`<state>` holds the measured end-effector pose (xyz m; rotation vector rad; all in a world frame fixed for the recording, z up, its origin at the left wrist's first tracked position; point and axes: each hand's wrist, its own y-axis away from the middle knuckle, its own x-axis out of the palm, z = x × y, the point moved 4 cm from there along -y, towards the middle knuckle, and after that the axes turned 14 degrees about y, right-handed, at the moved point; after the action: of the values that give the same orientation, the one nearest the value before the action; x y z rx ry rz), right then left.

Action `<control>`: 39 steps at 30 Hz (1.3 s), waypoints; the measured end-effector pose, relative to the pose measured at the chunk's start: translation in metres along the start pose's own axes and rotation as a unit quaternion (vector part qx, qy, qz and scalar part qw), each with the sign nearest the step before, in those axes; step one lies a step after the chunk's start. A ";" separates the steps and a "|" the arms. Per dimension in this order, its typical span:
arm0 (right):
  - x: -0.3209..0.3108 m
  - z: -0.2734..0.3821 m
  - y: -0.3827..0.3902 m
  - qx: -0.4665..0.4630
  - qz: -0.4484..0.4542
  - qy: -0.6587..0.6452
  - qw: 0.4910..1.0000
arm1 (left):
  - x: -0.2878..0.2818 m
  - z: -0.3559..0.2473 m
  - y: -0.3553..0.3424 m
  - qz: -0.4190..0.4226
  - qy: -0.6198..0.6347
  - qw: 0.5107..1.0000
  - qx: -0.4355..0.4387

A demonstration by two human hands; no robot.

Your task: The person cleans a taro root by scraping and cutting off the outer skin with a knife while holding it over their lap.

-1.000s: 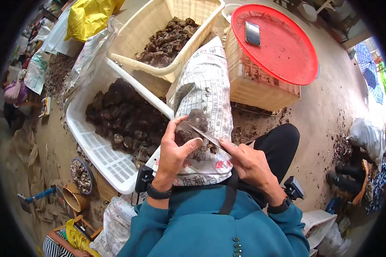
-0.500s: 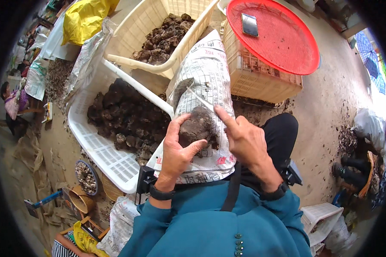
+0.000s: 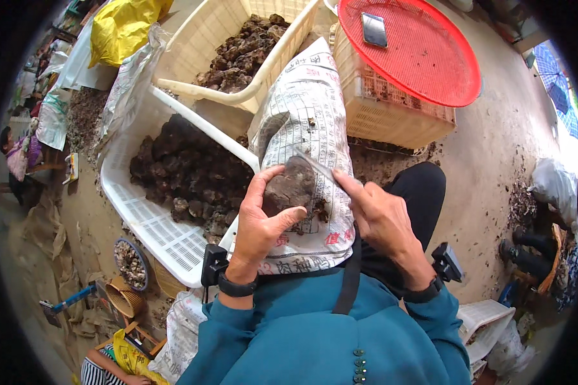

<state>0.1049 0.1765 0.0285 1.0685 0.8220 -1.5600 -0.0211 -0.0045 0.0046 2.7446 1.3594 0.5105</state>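
Observation:
A dark brown, earthy lump (image 3: pixel 291 187), rounded with a rough skin, is gripped between the thumb and fingers of my left hand (image 3: pixel 264 221). It rests over a printed white woven sack (image 3: pixel 311 106) spread across my lap. My right hand (image 3: pixel 385 221) is closed around a knife (image 3: pixel 316 163); its handle is hidden in the fist. The thin blade points up and left, by the lump's upper right edge; whether it touches cannot be told. Dark crumbs (image 3: pixel 321 208) lie on the sack just right of the lump.
A white basket (image 3: pixel 151 221) at left holds many dark lumps. Behind it is a cream crate (image 3: pixel 237 96) of similar pieces. A red mesh tray (image 3: pixel 424 64) with a phone (image 3: pixel 374 30) tops another crate (image 3: pixel 398 122). At lower left, another person's arm (image 3: pixel 112 366) shows.
The knife has come down and right toward the lump's upper right edge, and my right hand has shifted slightly right and down. My left hand keeps its hold on the lump.

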 end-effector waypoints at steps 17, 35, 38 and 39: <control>0.003 -0.016 0.022 -0.071 0.003 -0.028 0.997 | 0.001 -0.004 -0.004 -0.030 0.058 0.997 -0.039; 0.000 -0.014 0.019 -0.060 0.008 -0.002 0.998 | 0.001 -0.005 -0.007 -0.043 0.028 0.998 -0.040; -0.002 -0.005 0.013 -0.060 0.006 0.038 0.997 | 0.003 -0.011 -0.007 -0.043 0.029 0.998 -0.046; -0.002 -0.002 0.010 -0.060 0.006 0.055 0.997 | 0.004 -0.012 -0.007 -0.044 0.025 0.998 -0.045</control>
<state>0.1155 0.1767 0.0296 1.0771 0.9700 -1.4322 -0.0273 0.0017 0.0158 2.6059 1.4229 0.6233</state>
